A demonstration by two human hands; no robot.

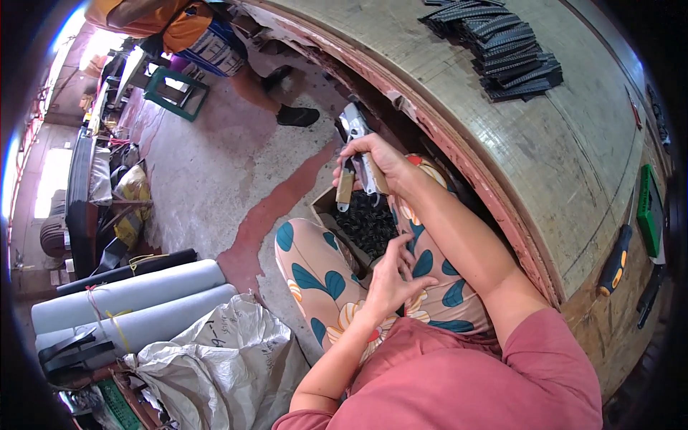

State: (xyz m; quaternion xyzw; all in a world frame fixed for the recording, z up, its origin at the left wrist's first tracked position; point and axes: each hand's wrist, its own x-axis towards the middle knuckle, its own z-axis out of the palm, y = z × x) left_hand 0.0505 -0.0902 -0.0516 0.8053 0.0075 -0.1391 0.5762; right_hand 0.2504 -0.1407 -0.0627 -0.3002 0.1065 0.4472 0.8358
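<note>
My right hand [378, 159] is wrapped round a plier-like hand tool [355, 123] with a bulky silver head and two handles partly covered in tan. The tool is held up over a cardboard box [322, 208] by my knees, its head pointing away from me. Small black pieces [364, 222] fill the box; what they are I cannot make out. Over my lap, just in front of the box, my left hand [395, 278] is open, thumb apart from the loosely bent fingers, with nothing visible in it.
On the workbench [516, 165] at my right lies a pile of black ribbed strips [502, 50]. Nearer are a screwdriver [616, 259] and a green tool [651, 211]. Grey rolls [136, 294] and a white sack [222, 358] lie left. Ahead, a person [215, 50] stands near a green stool [175, 93].
</note>
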